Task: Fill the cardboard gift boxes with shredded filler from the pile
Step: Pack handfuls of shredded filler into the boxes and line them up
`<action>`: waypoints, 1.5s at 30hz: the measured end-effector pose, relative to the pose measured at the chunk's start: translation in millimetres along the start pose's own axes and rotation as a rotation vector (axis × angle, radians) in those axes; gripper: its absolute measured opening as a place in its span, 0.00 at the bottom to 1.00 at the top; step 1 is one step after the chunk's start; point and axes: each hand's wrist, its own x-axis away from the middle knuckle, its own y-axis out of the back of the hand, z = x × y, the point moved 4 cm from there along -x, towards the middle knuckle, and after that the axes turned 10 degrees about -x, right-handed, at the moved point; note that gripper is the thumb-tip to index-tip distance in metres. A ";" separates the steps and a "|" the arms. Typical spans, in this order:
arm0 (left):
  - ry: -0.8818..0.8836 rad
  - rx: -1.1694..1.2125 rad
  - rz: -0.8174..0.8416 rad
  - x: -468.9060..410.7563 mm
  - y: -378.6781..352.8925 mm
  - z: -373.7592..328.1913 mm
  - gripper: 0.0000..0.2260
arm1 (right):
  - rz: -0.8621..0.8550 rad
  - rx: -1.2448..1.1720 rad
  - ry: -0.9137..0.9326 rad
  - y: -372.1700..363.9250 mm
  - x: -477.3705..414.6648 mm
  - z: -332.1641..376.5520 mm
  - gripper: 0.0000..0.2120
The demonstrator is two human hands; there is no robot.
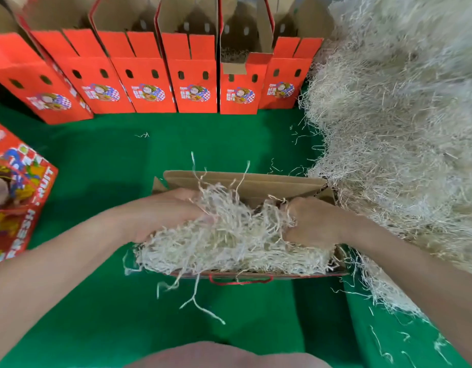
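Pale shredded filler (229,245) sits clutched in curled left grip (166,213) and right grip (312,221).

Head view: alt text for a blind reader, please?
The left hand and right hand grip shredded filler in an open cardboard box on a green table. The filler pile lies right; red gift boxes stand behind.

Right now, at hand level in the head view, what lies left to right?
Printed fruit box → left hand → shredded filler heaped in the open box → right hand → filler pile.
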 end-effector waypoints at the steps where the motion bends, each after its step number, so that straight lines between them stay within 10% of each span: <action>1: -0.045 -0.202 0.028 -8.3 -6.0 -7.6 0.15 | 0.030 0.031 0.029 0.4 -6.4 8.1 0.11; 6: -0.096 -0.892 0.066 -68.6 -45.0 -19.3 0.12 | 0.196 0.312 -0.018 -18.9 -70.0 16.0 0.10; 15: 0.043 -1.058 0.266 -99.2 -46.1 9.7 0.17 | 0.390 0.310 -0.206 -42.9 -109.0 -23.3 0.31; 24: -0.107 -1.525 0.197 -68.6 -41.6 -17.9 0.08 | 0.128 0.288 0.191 -12.4 -62.6 28.1 0.03; 29: -0.194 -1.740 0.633 -84.2 -85.3 -5.4 0.12 | 0.460 0.540 0.147 -67.1 -93.5 31.7 0.18; 36: 0.170 -1.507 0.676 -116.6 -77.6 39.6 0.19 | 0.691 0.668 0.003 -103.5 -103.6 -13.1 0.20; 41: 0.067 -1.407 0.427 -120.9 -68.7 40.9 0.17 | 0.720 0.602 0.029 -101.1 -97.6 -23.6 0.19; 45: -0.254 -1.189 0.142 -131.4 -78.7 18.0 0.08 | 0.338 0.468 0.166 -87.1 -109.3 4.0 0.11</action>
